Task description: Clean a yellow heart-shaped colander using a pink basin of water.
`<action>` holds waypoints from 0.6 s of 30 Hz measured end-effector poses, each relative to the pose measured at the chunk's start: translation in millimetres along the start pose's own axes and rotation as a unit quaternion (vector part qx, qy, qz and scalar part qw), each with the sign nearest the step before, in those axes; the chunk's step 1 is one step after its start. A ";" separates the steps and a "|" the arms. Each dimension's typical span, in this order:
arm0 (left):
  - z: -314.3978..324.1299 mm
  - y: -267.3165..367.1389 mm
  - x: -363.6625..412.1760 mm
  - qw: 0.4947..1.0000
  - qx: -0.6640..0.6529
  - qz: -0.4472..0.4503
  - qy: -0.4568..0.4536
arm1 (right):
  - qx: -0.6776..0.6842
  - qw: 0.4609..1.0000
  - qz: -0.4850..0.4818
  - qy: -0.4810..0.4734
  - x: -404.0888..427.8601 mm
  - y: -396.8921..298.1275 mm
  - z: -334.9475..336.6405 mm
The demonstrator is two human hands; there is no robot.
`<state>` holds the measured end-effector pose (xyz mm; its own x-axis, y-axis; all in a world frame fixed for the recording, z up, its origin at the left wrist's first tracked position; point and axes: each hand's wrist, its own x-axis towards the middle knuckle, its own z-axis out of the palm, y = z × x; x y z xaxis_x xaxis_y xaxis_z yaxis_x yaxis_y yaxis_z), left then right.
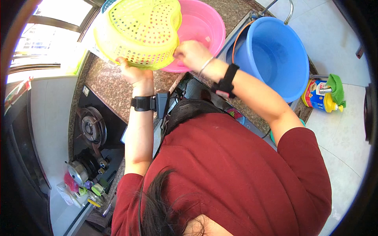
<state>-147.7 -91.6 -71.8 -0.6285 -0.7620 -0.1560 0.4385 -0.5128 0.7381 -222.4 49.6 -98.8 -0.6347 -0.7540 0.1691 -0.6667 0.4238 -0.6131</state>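
Observation:
A yellow heart-shaped plastic colander [138, 32] is tilted up with its perforated underside towards me. My left hand [135, 73] grips it at the lower rim, thumb against the side and the other fingers hidden. Beside the colander's right edge is my right hand [193, 54], its fingers curled and blurred. Whether it holds anything, such as a cloth or scrubber, cannot be made out. Behind and below both is a pink plastic basin [217, 26] on the speckled stone countertop [109, 82], partly covered by the colander. A small pale bit [207, 39] shows inside the basin.
To the right, a large blue tub [279, 56] stands at the sink under a curved metal faucet [291, 14]. Past it are a yellow detergent bottle [320, 96] and a green cloth [335, 85]. On the left are a gas burner [90, 128] and a metal pot [78, 172].

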 end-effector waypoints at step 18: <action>-10.5 -23.7 7.7 0.998 -0.014 0.068 -0.001 | -0.166 0.945 0.062 -0.275 65.2 37.5 -25.4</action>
<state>-156.1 -89.4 -97.4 -0.5642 -0.8238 -0.0543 0.5376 -0.4165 0.7332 -298.8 29.1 -91.1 -0.4786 -0.7959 -0.3707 -0.7439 0.5919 -0.3104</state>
